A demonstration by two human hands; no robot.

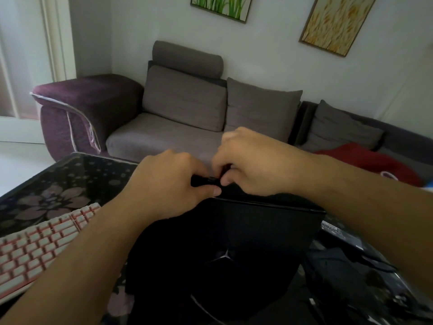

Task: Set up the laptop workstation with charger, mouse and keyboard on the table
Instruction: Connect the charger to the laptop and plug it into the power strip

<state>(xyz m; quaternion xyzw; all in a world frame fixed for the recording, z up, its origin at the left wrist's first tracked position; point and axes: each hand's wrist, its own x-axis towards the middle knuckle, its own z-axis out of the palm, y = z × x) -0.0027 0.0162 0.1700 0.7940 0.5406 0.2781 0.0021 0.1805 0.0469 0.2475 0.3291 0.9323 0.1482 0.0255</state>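
Lying nearest on the floral glass table (70, 174) is a closed black laptop (234, 254), its far edge sitting directly below both hands. A white-and-pink keyboard (39, 242) is resting at the near left, under the left forearm, and a black power brick (339, 233) is lying just to the right of the laptop, beside the right forearm. Above the laptop's far edge, the left hand (168, 186) is pinching a small black plug (206, 180), and the right hand (255, 160) is meeting it there, fingers curled around that same plug's end. Beyond the table, a grey-and-purple sofa (182, 109) is standing against the wall.
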